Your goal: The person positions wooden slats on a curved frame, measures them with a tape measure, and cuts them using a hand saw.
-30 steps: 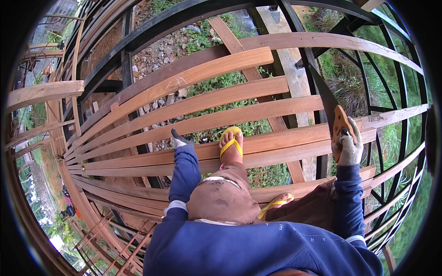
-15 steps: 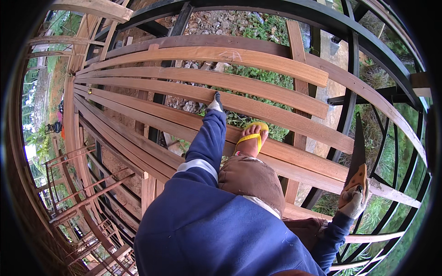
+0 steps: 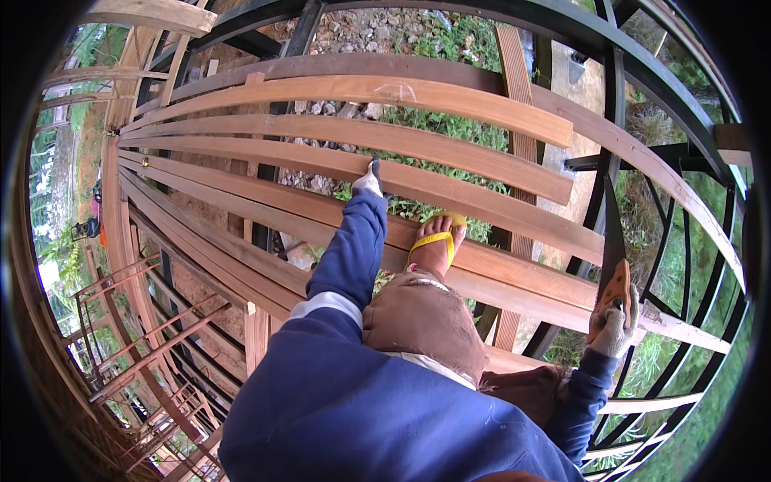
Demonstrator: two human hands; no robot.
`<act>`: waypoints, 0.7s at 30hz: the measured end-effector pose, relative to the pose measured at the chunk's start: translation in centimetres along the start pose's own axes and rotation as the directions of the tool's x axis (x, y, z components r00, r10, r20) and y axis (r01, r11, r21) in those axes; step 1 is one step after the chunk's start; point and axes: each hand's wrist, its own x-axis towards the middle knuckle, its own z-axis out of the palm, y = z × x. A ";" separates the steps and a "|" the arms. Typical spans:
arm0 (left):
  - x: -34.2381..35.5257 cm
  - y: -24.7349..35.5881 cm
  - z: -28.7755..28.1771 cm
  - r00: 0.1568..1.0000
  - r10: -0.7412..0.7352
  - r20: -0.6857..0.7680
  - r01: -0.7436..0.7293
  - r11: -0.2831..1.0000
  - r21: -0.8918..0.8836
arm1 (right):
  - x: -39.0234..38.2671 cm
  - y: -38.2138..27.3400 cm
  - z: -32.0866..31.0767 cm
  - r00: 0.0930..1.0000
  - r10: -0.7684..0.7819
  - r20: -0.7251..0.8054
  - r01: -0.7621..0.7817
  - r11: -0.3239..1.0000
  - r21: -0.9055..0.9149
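My left hand, in a pale glove with dark fingertips, grips a slat in the middle of a row of long wooden slats. My right hand, also gloved, holds a handsaw by its orange handle; the dark toothed blade points away from me beside the slats' right ends. My foot in a yellow flip-flop stands on a lower slat, past my brown-trousered knee.
Dark beams frame the slats above ground with rubble and weeds. Rusty bars stand at lower left, near wooden framing. Greenery shows through the right-hand frame.
Since a second ago, my left hand has reached forward from lower slats to grip a higher one. My right hand with the saw sits lower in the view, which has shifted.
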 end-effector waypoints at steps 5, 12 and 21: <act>1.0 -0.4 0.3 0.998 -0.004 -0.069 -0.002 0.996 -0.089 | 0.3 0.4 1.2 0.997 0.062 0.044 -0.059 0.995 -0.076; 2.3 -2.1 -1.2 0.968 0.126 0.218 -0.023 0.906 -0.423 | 0.5 0.8 1.8 0.999 0.053 -0.002 -0.053 0.991 -0.125; 2.2 -4.1 2.7 0.911 0.307 0.276 -0.020 0.700 -0.713 | 0.6 1.0 0.4 0.997 0.074 -0.019 -0.077 0.971 -0.227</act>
